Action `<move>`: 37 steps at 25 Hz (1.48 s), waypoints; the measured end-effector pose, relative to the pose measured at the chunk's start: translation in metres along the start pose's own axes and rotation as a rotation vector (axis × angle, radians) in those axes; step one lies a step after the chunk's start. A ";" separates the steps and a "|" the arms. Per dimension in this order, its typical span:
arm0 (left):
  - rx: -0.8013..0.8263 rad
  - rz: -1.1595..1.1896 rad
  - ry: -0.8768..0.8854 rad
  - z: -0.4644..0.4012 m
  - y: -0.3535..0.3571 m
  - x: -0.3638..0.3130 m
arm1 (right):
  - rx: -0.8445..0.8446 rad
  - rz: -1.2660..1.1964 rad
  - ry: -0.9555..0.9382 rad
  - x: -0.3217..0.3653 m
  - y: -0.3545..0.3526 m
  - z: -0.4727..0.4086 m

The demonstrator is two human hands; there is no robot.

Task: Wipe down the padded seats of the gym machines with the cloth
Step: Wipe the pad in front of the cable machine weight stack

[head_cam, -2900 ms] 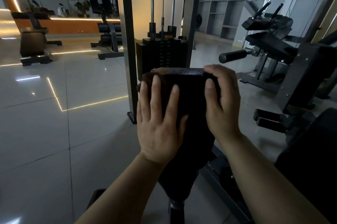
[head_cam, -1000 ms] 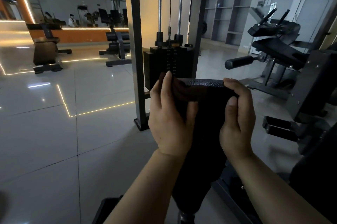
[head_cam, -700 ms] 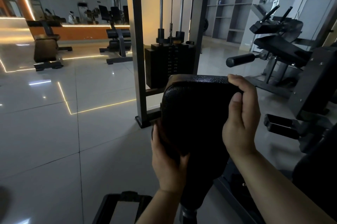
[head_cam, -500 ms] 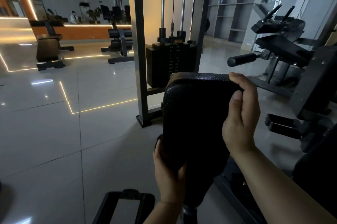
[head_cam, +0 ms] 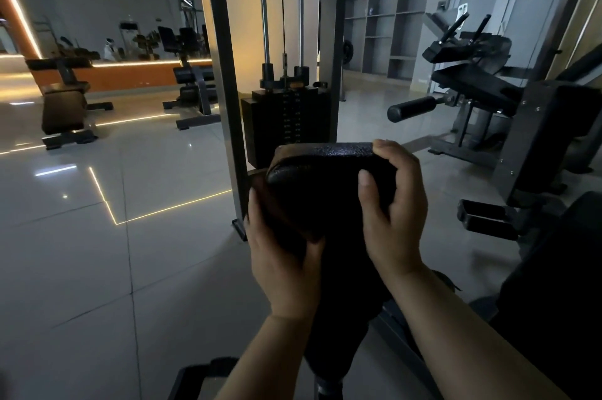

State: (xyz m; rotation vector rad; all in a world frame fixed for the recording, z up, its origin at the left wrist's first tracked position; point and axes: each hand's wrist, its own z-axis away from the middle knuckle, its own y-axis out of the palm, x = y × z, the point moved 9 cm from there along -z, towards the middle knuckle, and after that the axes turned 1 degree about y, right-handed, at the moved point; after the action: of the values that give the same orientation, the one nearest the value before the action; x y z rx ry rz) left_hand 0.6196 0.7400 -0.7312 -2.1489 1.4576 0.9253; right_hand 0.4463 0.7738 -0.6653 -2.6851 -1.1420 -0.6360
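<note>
A black padded seat (head_cam: 329, 191) with a pebbled surface stands on a post in front of me. My left hand (head_cam: 283, 263) holds a dark brown cloth (head_cam: 277, 204) against the seat's left side, fingers wrapped round the edge and thumb on the front face. Only a strip of the cloth shows along the left edge and the top left corner. My right hand (head_cam: 394, 210) grips the seat's upper right corner, fingers curled over the top and thumb on the front.
A grey steel frame (head_cam: 224, 90) and a black weight stack (head_cam: 286, 122) stand right behind the seat. Another machine with a roller pad (head_cam: 413, 108) is at the right, benches (head_cam: 65, 106) at the far left. Glossy tiled floor (head_cam: 97, 253) spreads to the left.
My left hand went from the top of the seat down its left side with the cloth, then came back up a little. My right hand kept its grip on the upper right corner.
</note>
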 end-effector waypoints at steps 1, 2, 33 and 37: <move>0.012 0.029 -0.063 0.020 -0.003 0.017 | -0.008 0.003 -0.001 0.000 -0.001 0.000; 0.031 0.056 -0.141 0.039 -0.004 0.035 | -0.013 0.005 -0.006 0.000 -0.001 0.000; 0.112 -0.412 0.210 -0.063 0.028 -0.068 | 0.066 -0.232 0.092 -0.005 0.002 -0.001; 0.342 -0.763 0.389 -0.062 0.081 -0.111 | 0.143 -0.834 0.486 -0.005 0.005 0.003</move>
State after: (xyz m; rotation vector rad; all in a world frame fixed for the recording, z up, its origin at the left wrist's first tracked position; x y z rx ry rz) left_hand 0.5373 0.7435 -0.6047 -2.3807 0.7181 -0.0118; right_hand 0.4475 0.7676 -0.6699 -1.6935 -2.0079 -1.1643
